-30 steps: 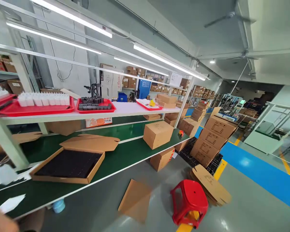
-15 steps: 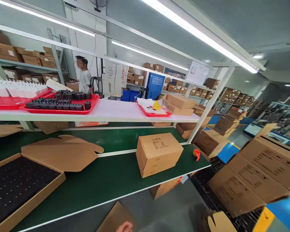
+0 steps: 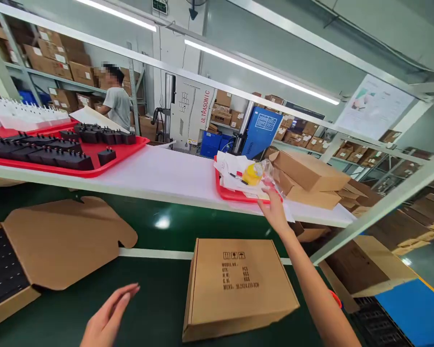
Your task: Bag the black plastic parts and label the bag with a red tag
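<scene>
My right hand (image 3: 274, 209) reaches over the front edge of a small red tray (image 3: 224, 193) on the upper shelf, fingers stretched out and apart, holding nothing that I can see. In that tray lie white papers (image 3: 228, 166), a pen (image 3: 237, 178), a yellow round item (image 3: 253, 173) and clear plastic. Low over the green bench, my left hand (image 3: 106, 315) is open, thumb and fingers extended, with nothing in it. Between my arms stands a closed cardboard box (image 3: 238, 289) with printed text on its top.
An open carton (image 3: 68, 241) with black foam lies to the left. Above it, a larger red tray (image 3: 108, 166) carries black parts (image 3: 47, 152). Flattened-looking boxes (image 3: 311, 176) sit at the shelf's right end, by a slanted white post (image 3: 386, 202). A person (image 3: 117, 106) is beyond the shelf.
My view has moved closer to the bench and shelf. My right hand has come up to the small red tray, and both hands are now in view. The person behind has turned.
</scene>
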